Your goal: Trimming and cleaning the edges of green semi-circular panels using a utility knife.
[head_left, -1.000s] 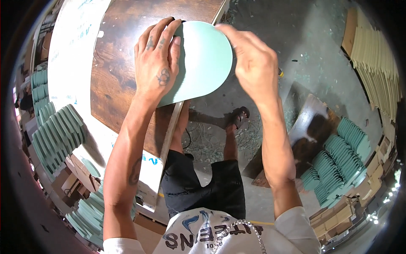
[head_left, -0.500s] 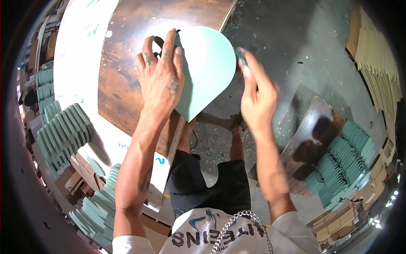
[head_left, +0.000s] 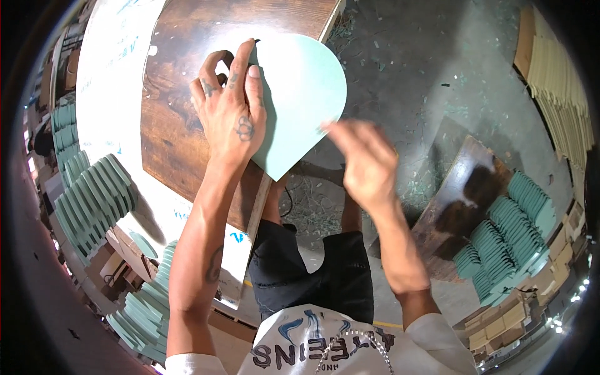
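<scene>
The panel (head_left: 307,94), pale green, lay flat near the edge of the brown board (head_left: 172,122). It was round at its upper end and came to a point at its lower end, toward the person. Its right part stood out past the board's edge, above the floor (head_left: 409,56).

The left hand (head_left: 232,125) was placed palm down at the left side of the panel. Its fingers were open and bent, spread from each other, and not closed around anything. The thumb and the forefinger lay along the shaded left part of the panel, while the other fingers were over the board.

The right hand (head_left: 370,165) was at the lower right edge of the panel, beyond the board. Its fingers were curled together and their tips came to this edge. Because the hand was blurred, I could not tell whether the fingers gripped some small thing.

Below the board was a white sheet (head_left: 103,100), which showed at its left. Green stacks (head_left: 94,203) stood at the left, and other green rows (head_left: 500,244) stood at the right, at the end of a second board (head_left: 459,194). A cream stack (head_left: 556,94) was at the far right. On the floor, thin scraps (head_left: 312,203) were scattered near the person's black shorts (head_left: 312,278).
</scene>
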Action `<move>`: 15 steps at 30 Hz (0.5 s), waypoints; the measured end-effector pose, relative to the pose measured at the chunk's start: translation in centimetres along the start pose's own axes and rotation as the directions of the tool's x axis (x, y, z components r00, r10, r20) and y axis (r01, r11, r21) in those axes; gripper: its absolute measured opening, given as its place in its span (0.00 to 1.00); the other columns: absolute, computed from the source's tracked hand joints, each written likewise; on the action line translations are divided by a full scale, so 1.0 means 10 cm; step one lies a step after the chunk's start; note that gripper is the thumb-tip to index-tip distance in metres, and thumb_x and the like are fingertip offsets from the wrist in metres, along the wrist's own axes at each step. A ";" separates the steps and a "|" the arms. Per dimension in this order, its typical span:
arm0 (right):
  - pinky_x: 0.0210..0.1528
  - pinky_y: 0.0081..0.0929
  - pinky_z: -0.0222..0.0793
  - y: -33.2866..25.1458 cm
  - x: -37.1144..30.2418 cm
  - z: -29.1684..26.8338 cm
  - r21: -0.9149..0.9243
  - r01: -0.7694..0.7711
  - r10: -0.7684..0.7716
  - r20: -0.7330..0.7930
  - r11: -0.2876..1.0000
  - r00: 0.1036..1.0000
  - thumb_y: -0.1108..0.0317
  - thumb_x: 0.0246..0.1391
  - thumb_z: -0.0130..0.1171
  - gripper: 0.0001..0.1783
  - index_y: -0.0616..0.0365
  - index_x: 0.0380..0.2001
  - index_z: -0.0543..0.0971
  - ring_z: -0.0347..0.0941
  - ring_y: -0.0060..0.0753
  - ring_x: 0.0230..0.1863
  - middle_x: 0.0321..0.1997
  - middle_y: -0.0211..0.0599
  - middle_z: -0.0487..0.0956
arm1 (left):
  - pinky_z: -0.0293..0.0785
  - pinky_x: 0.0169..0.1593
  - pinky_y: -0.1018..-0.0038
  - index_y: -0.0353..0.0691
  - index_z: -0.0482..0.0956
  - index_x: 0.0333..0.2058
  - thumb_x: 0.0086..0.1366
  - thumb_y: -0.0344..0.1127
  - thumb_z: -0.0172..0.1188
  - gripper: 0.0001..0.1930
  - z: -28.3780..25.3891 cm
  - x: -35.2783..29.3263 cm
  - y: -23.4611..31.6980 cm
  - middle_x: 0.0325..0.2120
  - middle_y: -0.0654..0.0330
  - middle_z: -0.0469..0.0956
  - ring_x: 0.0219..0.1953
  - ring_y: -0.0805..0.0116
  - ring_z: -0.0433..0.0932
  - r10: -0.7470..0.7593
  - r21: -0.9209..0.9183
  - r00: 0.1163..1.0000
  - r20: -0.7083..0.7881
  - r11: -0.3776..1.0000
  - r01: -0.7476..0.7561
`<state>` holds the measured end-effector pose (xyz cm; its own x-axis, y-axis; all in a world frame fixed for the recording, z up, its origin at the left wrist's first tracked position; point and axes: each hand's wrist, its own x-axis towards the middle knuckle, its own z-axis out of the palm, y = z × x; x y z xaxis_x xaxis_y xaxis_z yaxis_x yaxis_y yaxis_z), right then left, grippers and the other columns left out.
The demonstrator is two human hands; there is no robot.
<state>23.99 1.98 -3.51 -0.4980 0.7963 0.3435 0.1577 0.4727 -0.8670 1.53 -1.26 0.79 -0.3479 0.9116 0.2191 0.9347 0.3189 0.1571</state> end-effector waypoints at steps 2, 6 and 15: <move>0.40 0.28 0.76 -0.10 -0.08 0.06 -0.116 0.149 -0.151 -0.011 0.982 0.988 0.81 0.59 0.59 0.28 0.42 0.59 0.82 0.79 0.26 0.37 0.38 0.32 0.84 | 0.58 0.61 0.52 0.56 0.73 0.66 0.78 0.44 0.44 0.21 -0.02 -0.01 -0.01 0.55 0.51 0.71 0.52 0.57 0.67 -0.005 -0.014 1.000 0.006 1.000 0.005; 0.37 0.30 0.78 0.14 0.44 0.01 -0.028 0.043 -0.049 -0.263 0.999 0.964 0.87 0.56 0.56 0.31 0.49 0.60 0.82 0.81 0.36 0.36 0.42 0.38 0.86 | 0.58 0.61 0.53 0.55 0.73 0.65 0.79 0.44 0.43 0.21 -0.01 0.00 0.00 0.56 0.53 0.70 0.50 0.57 0.67 0.004 0.011 1.000 -0.005 1.000 -0.004; 0.33 0.30 0.72 -0.02 0.00 0.20 -0.114 -0.055 0.029 -0.218 0.992 0.975 0.79 0.58 0.61 0.26 0.47 0.59 0.82 0.76 0.32 0.34 0.38 0.35 0.80 | 0.58 0.61 0.51 0.55 0.73 0.65 0.79 0.45 0.42 0.21 -0.01 0.02 0.01 0.55 0.49 0.72 0.53 0.52 0.66 0.010 0.001 1.000 0.001 1.000 -0.010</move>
<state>22.21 1.11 -4.06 -0.2951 0.8729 0.3886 0.2812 0.4680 -0.8378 1.54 -1.11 0.93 -0.3387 0.9149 0.2196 0.9380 0.3102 0.1545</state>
